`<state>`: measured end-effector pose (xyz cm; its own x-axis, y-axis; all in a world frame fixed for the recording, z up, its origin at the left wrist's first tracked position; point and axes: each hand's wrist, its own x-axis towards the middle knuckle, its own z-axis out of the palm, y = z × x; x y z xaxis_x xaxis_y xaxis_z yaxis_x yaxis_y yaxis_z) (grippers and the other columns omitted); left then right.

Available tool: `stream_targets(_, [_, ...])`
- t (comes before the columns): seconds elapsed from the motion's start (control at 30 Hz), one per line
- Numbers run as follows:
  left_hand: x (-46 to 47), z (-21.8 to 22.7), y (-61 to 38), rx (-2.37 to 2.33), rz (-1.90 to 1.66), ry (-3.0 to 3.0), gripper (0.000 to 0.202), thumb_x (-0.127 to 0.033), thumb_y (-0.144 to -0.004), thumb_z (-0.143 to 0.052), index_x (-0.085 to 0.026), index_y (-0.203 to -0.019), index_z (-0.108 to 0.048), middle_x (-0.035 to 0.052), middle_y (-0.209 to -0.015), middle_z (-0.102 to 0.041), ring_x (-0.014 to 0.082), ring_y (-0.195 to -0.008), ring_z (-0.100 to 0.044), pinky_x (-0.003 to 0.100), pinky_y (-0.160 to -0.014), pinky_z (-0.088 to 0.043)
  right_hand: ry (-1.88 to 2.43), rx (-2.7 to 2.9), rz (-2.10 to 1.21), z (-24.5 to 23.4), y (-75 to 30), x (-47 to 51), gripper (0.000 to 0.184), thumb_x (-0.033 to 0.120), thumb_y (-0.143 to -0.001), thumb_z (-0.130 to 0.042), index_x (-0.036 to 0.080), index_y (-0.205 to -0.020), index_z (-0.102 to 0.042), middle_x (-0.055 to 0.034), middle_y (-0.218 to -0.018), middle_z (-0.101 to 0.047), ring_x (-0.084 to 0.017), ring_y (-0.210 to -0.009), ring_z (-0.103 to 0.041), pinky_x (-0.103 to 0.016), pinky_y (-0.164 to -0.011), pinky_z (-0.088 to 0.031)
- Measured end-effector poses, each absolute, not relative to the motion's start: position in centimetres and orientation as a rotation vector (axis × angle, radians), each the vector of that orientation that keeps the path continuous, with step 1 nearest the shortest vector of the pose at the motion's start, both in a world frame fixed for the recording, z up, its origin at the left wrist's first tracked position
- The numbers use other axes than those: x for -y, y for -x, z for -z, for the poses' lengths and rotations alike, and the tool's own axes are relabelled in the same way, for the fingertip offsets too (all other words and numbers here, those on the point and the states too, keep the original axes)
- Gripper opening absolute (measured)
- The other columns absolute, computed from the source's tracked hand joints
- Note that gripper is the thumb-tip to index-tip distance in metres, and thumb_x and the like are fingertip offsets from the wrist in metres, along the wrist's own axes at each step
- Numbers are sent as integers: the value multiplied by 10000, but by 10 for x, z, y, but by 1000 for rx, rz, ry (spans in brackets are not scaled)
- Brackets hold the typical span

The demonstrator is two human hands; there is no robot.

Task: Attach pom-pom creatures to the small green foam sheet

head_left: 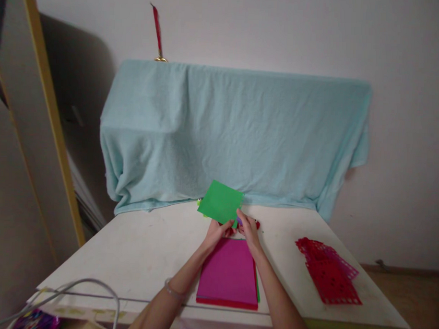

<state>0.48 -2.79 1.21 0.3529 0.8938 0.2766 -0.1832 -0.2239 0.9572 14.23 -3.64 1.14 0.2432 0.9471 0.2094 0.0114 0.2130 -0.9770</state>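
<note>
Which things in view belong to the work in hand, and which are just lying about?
Belongs, judging by the hands:
- green sheet, held by the left hand
- small purple item at the right hand, too small to identify
- stack of coloured sheets, magenta on top
- probably the perforated red and magenta sheets

Lying about, seemingly:
- light-blue towel
- red ribbon
- grey cable
- purple packet

Both forearms (189, 274) reach forward, hands (214, 235) close together.
</note>
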Motion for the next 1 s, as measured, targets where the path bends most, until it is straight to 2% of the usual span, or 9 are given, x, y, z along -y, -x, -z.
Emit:
stream_targets(0.2, [28, -13, -6, -644, -1139, -1411, 393, -449, -851, -604, -97, -682, -648, 110, -627, -641, 116, -457, -471, 256, -514, -376, 1074, 1189, -942, -18, -138, 44, 552, 682, -809, -555, 189, -607, -412, 48, -488, -331, -85, -433, -289, -228, -419, -211])
stream_targets(0.4, [30, -12, -7, -641, -1155, -1281, 369, -473, -820, -625, -125, -702, -596, 39, -525, -571, 117, -446, -472, 244, -507, -376, 1050, 1280, -880, -28, -130, 55, 493, 646, -814, -569, 181, -660, -513, 27, -513, -439, -110, -465, -391, -231, -453, -286])
stream_targets(0.57, [30, -13, -9, -698, -1263, -1125, 416, -568, -810, -632, -158, -826, -559, -31, -519, -497, 106, -433, -456, 226, -457, -370, 1046, 1401, -774, -29, -126, 58, 455, 602, -805, -613, 176, -668, -533, 6, -597, -514, -132, -572, -471, -230, -523, -359])
stream_targets(0.73, [27, -14, -8, -742, -1304, -988, 513, -578, -711, -733, -174, -961, -540, -31, -658, -569, 99, -449, -497, 230, -452, -415, 1028, 1417, -827, -29, -125, 59, 401, 540, -805, -656, 173, -709, -525, 19, -623, -504, -123, -582, -480, -222, -543, -386])
stream_targets(1.0, [25, -16, -6, -670, -1235, -877, 481, -567, -685, -755, -155, -763, -519, -37, -528, -520, 81, -394, -447, 216, -441, -368, 938, 1358, -971, -31, -122, 59, 381, 507, -780, -697, 172, -729, -525, 10, -618, -548, -127, -543, -519, -227, -501, -390])
